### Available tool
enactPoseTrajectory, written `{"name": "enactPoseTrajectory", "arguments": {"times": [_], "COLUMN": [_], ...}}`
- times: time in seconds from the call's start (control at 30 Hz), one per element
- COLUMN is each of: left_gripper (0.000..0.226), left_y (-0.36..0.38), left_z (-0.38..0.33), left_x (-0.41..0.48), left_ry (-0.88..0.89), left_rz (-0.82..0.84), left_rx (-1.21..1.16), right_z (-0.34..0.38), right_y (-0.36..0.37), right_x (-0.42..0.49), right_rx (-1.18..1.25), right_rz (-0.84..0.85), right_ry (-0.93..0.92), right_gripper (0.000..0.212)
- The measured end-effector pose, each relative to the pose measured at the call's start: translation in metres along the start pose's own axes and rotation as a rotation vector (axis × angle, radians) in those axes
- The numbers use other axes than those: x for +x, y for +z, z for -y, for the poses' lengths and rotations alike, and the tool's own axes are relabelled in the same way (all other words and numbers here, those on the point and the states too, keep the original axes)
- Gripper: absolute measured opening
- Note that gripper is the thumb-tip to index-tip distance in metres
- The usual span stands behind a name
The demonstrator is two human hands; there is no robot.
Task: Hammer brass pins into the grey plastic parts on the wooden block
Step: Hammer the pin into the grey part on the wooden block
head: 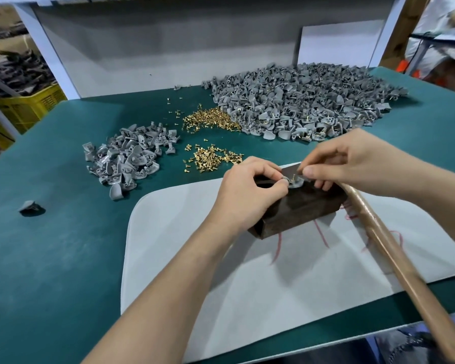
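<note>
The green tabletop [50, 258] carries a white mat [181, 258] at its front edge, with open cloth to the left. A large heap of grey parts [300, 101] lies at the back right, a smaller heap [126, 156] to the left, and loose brass pins [213, 157] between them. The dark wooden block [300, 208] sits on the mat, and the grey plastic part [296, 183] on top bears an upright brass pin [293, 176]. The left hand [247, 185] pinches that part. The right hand [352, 161], fingers curled, grips a wooden handle [394, 256] whose head is hidden.

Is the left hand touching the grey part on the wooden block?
Touching. Head view shows the left hand pinching the grey part on the wooden block.
</note>
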State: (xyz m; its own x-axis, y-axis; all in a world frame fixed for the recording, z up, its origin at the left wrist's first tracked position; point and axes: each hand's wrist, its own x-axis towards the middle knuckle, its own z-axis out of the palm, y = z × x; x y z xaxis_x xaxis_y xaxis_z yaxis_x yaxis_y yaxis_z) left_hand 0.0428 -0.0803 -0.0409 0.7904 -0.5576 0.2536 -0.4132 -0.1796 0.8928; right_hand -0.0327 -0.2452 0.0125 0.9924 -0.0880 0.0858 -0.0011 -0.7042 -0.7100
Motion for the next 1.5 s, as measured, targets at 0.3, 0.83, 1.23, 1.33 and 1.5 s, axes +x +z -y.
{"name": "enactPoseTrajectory", "arguments": {"times": [0.3, 0.83, 1.23, 1.33, 1.5], "left_gripper": [0.008, 0.008, 0.006, 0.006, 0.005], "left_y": [0.000, 0.001, 0.001, 0.000, 0.000], "left_z": [0.000, -0.002, -0.003, -0.003, -0.005], "left_x": [0.000, -0.002, -0.001, -0.001, -0.001], "left_ry": [-0.024, 0.052, 0.084, 0.090, 0.093], "left_rz": [-0.006, -0.013, -0.010, -0.011, -0.012], "left_rx": [-0.006, 0.098, 0.145, 0.137, 0.139], "right_z": [0.000, -0.003, 0.017, 0.019, 0.019], "right_y": [0.009, 0.015, 0.014, 0.013, 0.012], "right_x": [0.001, 0.006, 0.012, 0.014, 0.015], "right_rx": [0.060, -0.040, -0.582, -0.604, -0.608], "right_rz": [0.009, -0.034, 0.016, 0.034, 0.041], "right_ry": [-0.040, -0.082, -0.204, -0.213, -0.217], "right_gripper": [0.015, 0.011, 0.003, 0.003, 0.004]}}
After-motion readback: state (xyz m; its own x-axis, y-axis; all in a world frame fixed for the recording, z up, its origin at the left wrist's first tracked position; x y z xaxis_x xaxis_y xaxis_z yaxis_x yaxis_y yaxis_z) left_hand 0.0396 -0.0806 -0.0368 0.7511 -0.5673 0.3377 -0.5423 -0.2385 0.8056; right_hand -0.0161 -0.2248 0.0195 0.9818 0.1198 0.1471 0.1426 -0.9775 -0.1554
